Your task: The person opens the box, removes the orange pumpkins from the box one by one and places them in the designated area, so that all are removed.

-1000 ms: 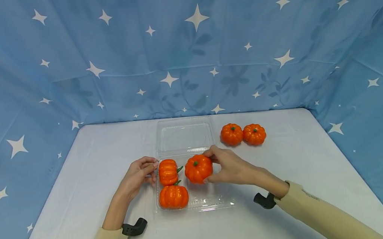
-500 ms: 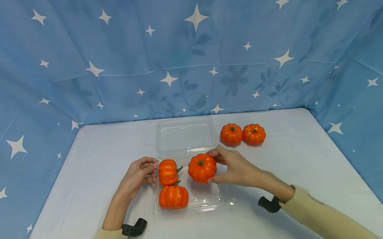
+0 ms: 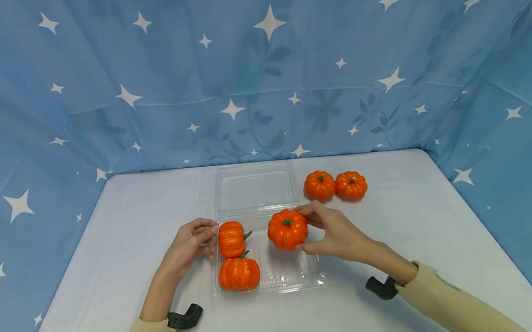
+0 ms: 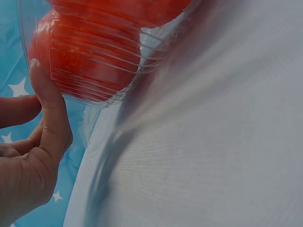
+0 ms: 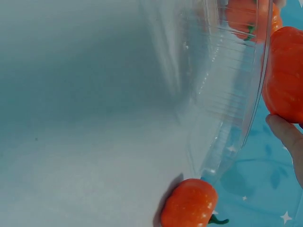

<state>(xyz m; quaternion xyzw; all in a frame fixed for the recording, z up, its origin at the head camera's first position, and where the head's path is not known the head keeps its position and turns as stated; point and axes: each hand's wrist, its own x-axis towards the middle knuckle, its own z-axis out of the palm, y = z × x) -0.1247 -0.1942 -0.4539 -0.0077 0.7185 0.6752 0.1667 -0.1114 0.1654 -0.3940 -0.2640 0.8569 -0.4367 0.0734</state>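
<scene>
My right hand point(image 3: 339, 233) grips a small orange toy pumpkin point(image 3: 287, 229) between thumb and fingers, with its green stem facing up. The pumpkin hangs over the right part of a clear plastic clamshell container point(image 3: 313, 283). On the container's left side sit two more pumpkins, one at the back point(image 3: 231, 239) and one in front point(image 3: 239, 274), both tipped sideways. Beside its left edge is my left hand point(image 3: 190, 247), fingers loosely bent. In the left wrist view, a fingertip point(image 4: 35, 66) touches the clear wall point(image 4: 94, 66). The right wrist view shows the held pumpkin point(image 5: 286, 78) beyond the rim.
The container's lid point(image 3: 255, 187) lies folded back behind the base. Two further pumpkins stand side by side at the back right, a left one point(image 3: 319, 185) and a right one point(image 3: 351, 186). A starry blue curtain point(image 3: 261, 109) borders the white table point(image 3: 415, 217).
My right hand has carried its pumpkin to the right and slightly back over the container. The left hand and the other pumpkins stay in place.
</scene>
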